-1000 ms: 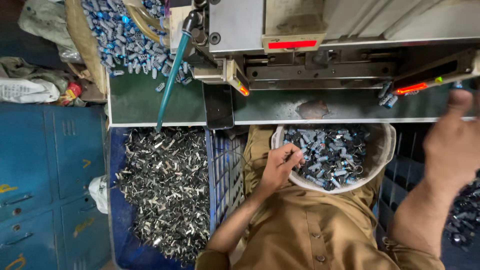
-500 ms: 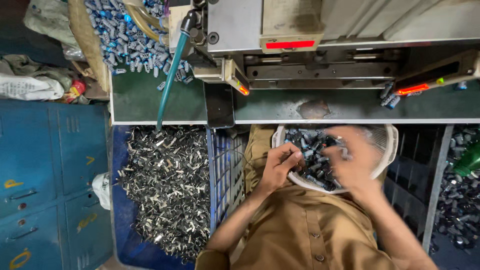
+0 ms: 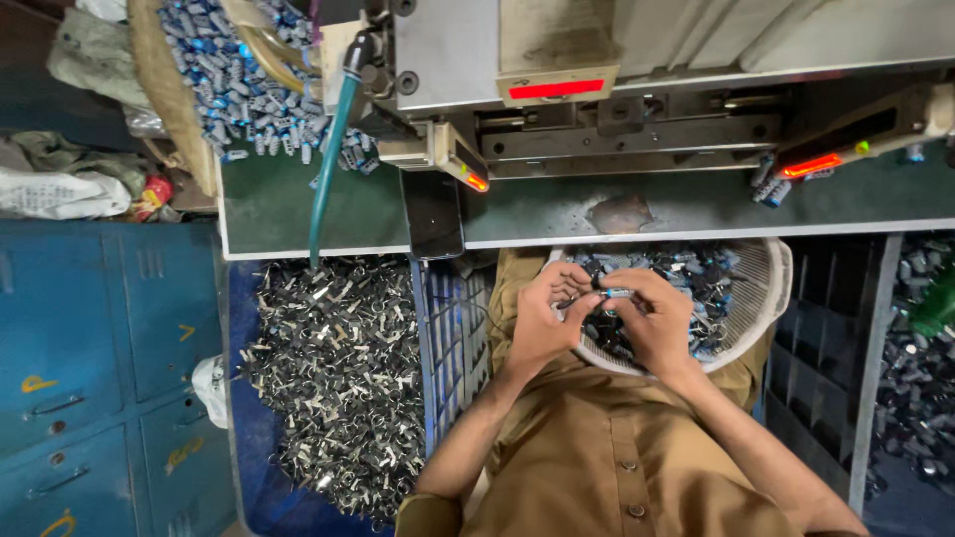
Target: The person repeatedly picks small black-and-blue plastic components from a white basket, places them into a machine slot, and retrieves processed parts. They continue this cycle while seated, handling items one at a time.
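A: Item one, hands. What are they doing?

B: The left hand (image 3: 542, 318) and the right hand (image 3: 657, 323) are meeting over the white basket (image 3: 771, 288) in the person's lap. Both are pinching one small blue-and-silver part (image 3: 614, 293) between the fingertips, left fingers closing on its left end, right fingers on its right end.

A: Item two, what is lying under them?

B: A heap of similar dark and blue parts (image 3: 696, 273) is filling the basket, directly beneath and beyond the hands.

A: Item three, surroundings?

B: Beyond the hands, a green bench top (image 3: 696, 204) is carrying a grey machine (image 3: 597, 60) with red lights glowing. To the left of the left hand, a blue crate (image 3: 453, 338) is standing, and further left a pile of silvery metal clips (image 3: 333, 378) is lying. A green hose (image 3: 328, 164) is hanging down towards that pile.
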